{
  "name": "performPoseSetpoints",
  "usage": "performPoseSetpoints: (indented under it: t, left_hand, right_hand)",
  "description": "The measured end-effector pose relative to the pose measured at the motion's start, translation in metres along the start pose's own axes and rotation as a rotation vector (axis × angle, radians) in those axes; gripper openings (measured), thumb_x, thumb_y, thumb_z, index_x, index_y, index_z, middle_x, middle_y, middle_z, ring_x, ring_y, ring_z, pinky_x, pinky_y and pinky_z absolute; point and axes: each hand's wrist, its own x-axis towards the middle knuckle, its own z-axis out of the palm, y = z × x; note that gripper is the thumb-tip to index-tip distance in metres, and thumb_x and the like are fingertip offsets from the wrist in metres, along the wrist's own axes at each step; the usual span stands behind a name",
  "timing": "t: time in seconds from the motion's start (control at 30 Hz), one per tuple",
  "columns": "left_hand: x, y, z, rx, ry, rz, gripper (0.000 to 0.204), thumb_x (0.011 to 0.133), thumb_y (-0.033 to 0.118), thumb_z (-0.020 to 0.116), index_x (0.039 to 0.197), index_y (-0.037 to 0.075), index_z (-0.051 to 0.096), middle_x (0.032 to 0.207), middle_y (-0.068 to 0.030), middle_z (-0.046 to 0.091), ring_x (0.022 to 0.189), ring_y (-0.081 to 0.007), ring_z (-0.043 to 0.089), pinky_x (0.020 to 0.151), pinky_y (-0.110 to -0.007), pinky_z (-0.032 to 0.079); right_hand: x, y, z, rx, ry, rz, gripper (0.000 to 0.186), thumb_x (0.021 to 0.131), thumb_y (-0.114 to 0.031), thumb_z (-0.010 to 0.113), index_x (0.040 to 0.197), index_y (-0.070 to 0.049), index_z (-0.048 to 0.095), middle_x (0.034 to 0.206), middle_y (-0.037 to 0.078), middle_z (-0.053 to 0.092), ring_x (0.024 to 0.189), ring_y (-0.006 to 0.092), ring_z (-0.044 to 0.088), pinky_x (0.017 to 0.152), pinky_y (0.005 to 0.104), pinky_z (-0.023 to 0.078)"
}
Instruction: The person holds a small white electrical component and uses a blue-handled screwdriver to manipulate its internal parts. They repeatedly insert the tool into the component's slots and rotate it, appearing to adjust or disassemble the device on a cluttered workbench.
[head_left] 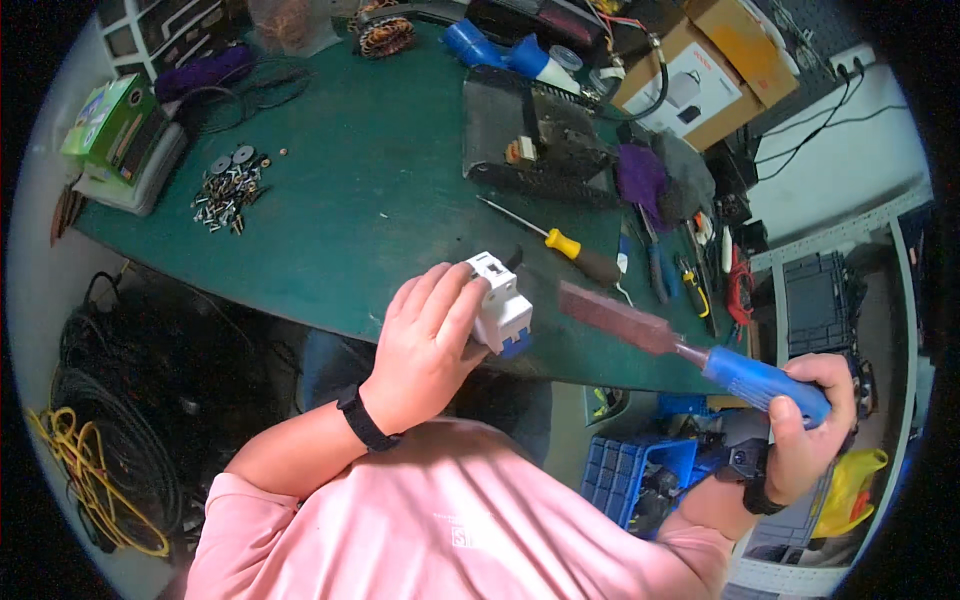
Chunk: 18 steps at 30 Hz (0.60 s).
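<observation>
My left hand point(432, 318) is closed around a white miniature circuit breaker point(497, 296) with blue parts at its lower end. The breaker is held over the near edge of the green bench. At the right, my right hand point(822, 405) grips the blue handle of a flat file point(640, 332). The file's wide, reddish-brown blade points left toward the breaker, with a gap between them. Beyond the breaker, a screwdriver point(563, 243) with a yellow and dark handle lies on the bench.
Loose screws and washers point(230, 190) lie in a pile at the left of the bench point(340, 160). A black tracked machine part point(540, 140) sits at the back. Pliers point(692, 285) and other tools line the right side. A blue crate point(640, 470) stands below the bench.
</observation>
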Motion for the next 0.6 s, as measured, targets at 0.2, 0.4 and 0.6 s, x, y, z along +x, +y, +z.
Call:
performPoseSetpoints:
  t: [0.2, 0.4, 0.6]
  left_hand:
    - [-0.009, 0.004, 0.000, 0.135, -0.004, 0.123, 0.074, 0.062, 0.012, 0.085, 0.130, 0.003, 0.056, 0.131, -0.0197, 0.057, 0.117, -0.0388, 0.058, 0.097, -0.050, 0.049]
    - [-0.019, 0.012, 0.010, 0.111, 0.054, 0.152, 0.077, 0.064, 0.011, 0.084, 0.133, 0.000, 0.054, 0.130, -0.0229, 0.057, 0.110, -0.0404, 0.062, 0.095, -0.048, 0.051]
    - [-0.023, 0.016, 0.006, 0.205, 0.001, 0.073, 0.084, 0.063, 0.013, 0.086, 0.137, -0.003, 0.051, 0.128, -0.0206, 0.060, 0.111, -0.0370, 0.062, 0.093, -0.047, 0.050]
  right_hand:
    - [-0.031, 0.058, 0.003, 0.107, 0.021, 0.168, 0.030, 0.073, -0.014, 0.078, 0.095, 0.000, 0.064, 0.092, 0.009, 0.062, 0.082, 0.0160, 0.057, 0.073, 0.0277, 0.045]
    - [-0.034, 0.073, 0.008, 0.166, -0.017, 0.129, 0.031, 0.075, -0.016, 0.080, 0.095, 0.000, 0.065, 0.092, 0.009, 0.062, 0.083, 0.0164, 0.058, 0.074, 0.0280, 0.045]
    - [-0.031, 0.073, 0.009, 0.129, -0.042, 0.053, 0.033, 0.073, -0.019, 0.082, 0.093, 0.001, 0.065, 0.091, 0.009, 0.063, 0.082, 0.0168, 0.059, 0.073, 0.0284, 0.046]
